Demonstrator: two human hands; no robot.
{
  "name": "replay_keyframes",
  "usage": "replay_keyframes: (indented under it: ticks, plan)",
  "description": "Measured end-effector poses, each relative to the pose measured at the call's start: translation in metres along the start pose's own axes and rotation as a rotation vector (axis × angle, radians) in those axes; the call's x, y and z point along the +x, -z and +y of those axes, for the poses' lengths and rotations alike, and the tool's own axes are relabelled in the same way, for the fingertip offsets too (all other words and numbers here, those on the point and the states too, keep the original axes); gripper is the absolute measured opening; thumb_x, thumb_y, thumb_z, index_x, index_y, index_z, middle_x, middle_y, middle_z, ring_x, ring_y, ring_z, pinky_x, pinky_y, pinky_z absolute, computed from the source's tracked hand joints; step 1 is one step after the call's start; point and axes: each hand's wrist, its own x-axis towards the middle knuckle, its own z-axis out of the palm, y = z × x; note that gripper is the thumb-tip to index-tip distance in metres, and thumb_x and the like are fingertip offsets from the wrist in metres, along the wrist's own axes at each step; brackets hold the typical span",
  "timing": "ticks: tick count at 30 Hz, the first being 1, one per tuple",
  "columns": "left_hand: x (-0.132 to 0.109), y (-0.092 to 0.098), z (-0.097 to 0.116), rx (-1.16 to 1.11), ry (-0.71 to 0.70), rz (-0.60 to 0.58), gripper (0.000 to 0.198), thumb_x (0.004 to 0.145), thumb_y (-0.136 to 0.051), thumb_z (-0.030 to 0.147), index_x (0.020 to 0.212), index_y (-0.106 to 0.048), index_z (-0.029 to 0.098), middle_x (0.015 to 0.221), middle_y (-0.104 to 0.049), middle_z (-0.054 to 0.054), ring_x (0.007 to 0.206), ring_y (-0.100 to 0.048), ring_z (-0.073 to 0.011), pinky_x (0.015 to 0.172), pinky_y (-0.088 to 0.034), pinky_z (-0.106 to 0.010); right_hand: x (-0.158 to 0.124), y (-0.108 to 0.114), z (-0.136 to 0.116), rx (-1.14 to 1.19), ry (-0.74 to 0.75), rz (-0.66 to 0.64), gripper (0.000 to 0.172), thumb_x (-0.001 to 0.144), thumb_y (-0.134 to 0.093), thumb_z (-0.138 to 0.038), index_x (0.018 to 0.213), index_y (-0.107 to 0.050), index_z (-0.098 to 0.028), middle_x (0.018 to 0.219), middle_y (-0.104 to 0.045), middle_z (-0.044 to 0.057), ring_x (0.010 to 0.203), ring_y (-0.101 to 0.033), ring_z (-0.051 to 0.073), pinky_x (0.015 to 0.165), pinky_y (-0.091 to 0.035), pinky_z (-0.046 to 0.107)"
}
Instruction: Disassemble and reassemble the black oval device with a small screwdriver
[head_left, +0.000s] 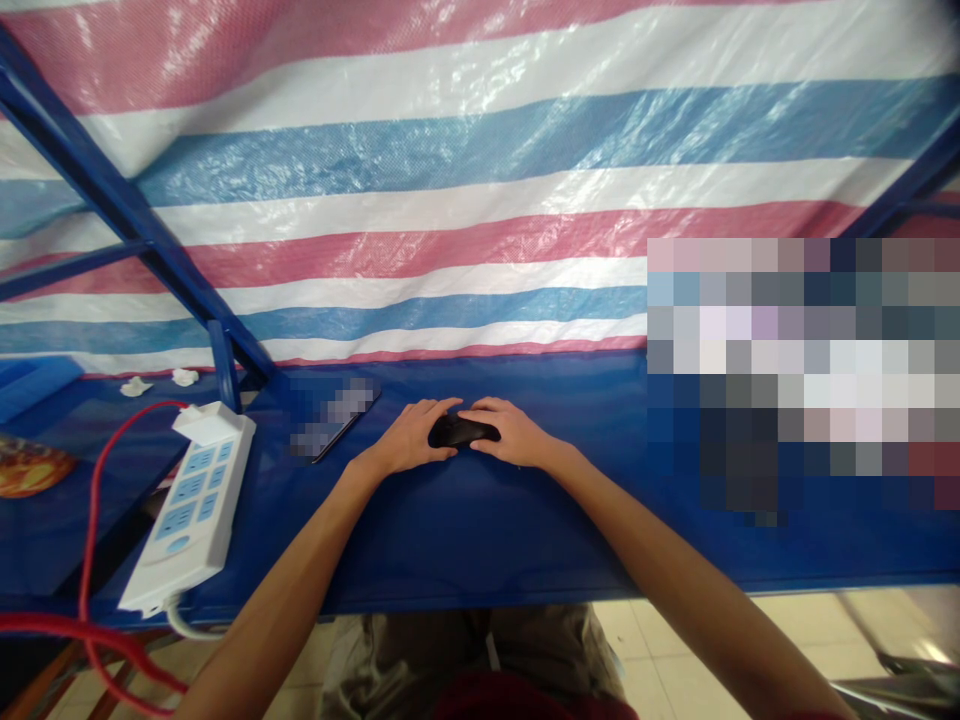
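A black oval object [459, 432], shaped like a computer mouse, lies on the blue table top [465, 530]. My left hand [409, 437] and my right hand [510, 432] meet over it from either side. The fingers of both hands curl onto it and cover its ends. Its underside is hidden. Just left of my left hand lies a dark phone [334, 420], its surface blurred out, and neither hand touches it.
A white power strip [196, 505] with blue panels lies at the left, and a red cable [94, 545] loops beside it. Beyond stand a blue tray [34, 385] and blue metal struts [127, 210] against a striped tarpaulin [450, 170]. A pixelated patch covers the right.
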Motion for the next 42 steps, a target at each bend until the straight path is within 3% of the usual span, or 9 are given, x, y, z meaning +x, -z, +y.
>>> replay_keyframes:
  ticks: [42]
  plan:
    - [0.0006,0.0007,0.0014,0.007,-0.015,0.008,0.069,0.078,-0.066,0.045,0.138,-0.038,0.026,0.129,-0.054,-0.009,0.116,-0.05,-0.0285,0.1,-0.035,-0.044,0.0004,0.0029,-0.0014,0.007,-0.011,-0.013,0.048,0.081,-0.064,-0.027,0.129,-0.056,-0.021,0.125,-0.057,0.012,0.114,-0.055,0.026,0.101,-0.04,0.044]
